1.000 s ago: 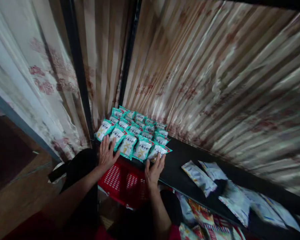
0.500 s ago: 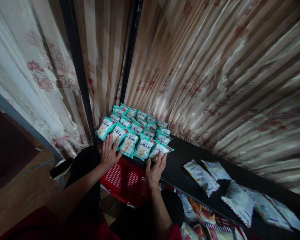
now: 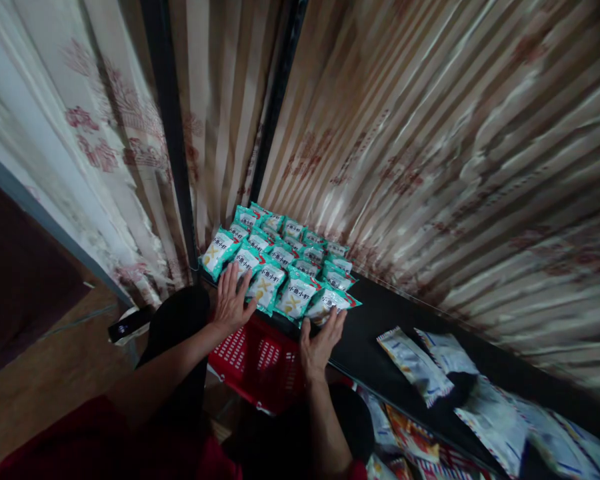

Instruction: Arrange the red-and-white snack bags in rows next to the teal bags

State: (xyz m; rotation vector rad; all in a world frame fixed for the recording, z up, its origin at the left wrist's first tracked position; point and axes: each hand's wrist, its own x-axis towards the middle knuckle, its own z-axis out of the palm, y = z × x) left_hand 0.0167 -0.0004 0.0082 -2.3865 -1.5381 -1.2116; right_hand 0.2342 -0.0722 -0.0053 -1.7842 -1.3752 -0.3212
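Several teal-and-white snack bags (image 3: pixel 267 283) stand in close rows on a black shelf (image 3: pixel 363 337), leaning back on one another. My left hand (image 3: pixel 231 303) rests with spread fingers against the front row near its left end, over the lower part of one snack bag (image 3: pixel 245 260). At the right end of that row, my right hand (image 3: pixel 321 343) has its fingers apart and touches the lower edge of the last snack bag (image 3: pixel 330 303). Neither hand is closed around a bag.
A red plastic basket (image 3: pixel 257 363) sits below the shelf, between my knees. Silvery-white packets (image 3: pixel 415 367) lie along the shelf to the right. More colourful packets (image 3: pixel 413 433) are below them. Patterned curtains (image 3: pixel 380 153) hang behind, with a dark post (image 3: pixel 173 133) at left.
The whole view has shifted slightly, so things appear farther right. Both hands stay against the front row, and the bags keep their arrangement.
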